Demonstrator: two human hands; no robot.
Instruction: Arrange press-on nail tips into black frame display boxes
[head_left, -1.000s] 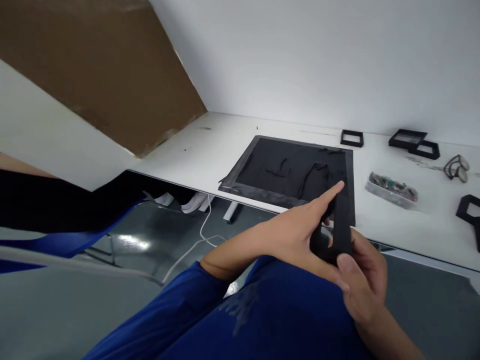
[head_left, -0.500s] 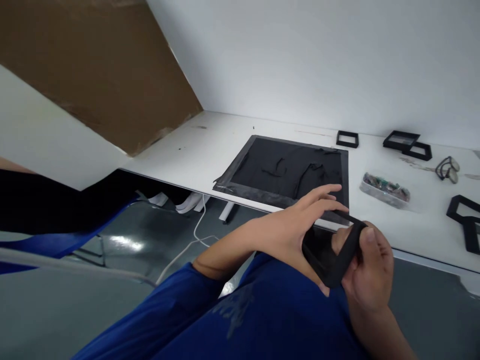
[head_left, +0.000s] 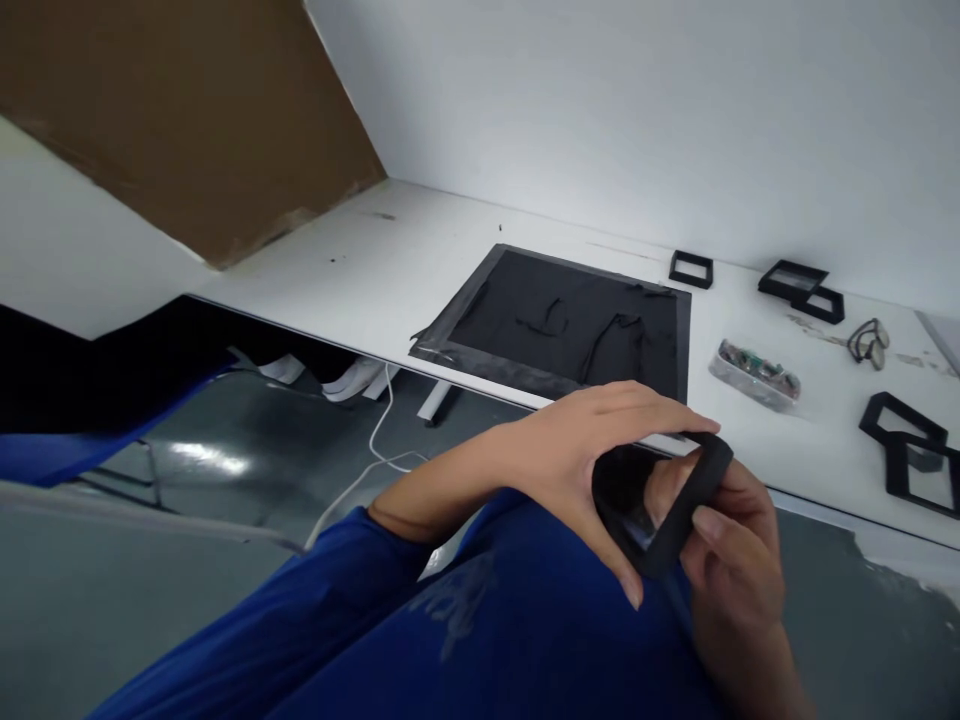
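Above my lap, in front of the table edge, a black rectangular frame (head_left: 688, 510) with a clear, see-through middle is held tilted between both hands. My left hand (head_left: 577, 450) spans it from the left, its thumb along the lower side and its fingers over the upper side. My right hand (head_left: 739, 555) grips the right side, thumb on the near face and fingers behind. Some of the right fingers show through the middle of the frame. Beyond the hands a black cloth mat (head_left: 555, 320) with taped borders and wrinkles lies on the white table (head_left: 360, 280).
A clear box of small wrapped items (head_left: 756, 372) stands right of the mat. More black frames (head_left: 691, 270) lie along the back and at the right (head_left: 904, 420). Eyeglasses (head_left: 868, 343) rest near the wall. A brown board (head_left: 195, 120) leans at left; a white cable (head_left: 381, 420) hangs below.
The frame has turned a little in my hands, showing more of its clear middle. My right thumb has slid lower along its side. The whole view has shifted slightly.
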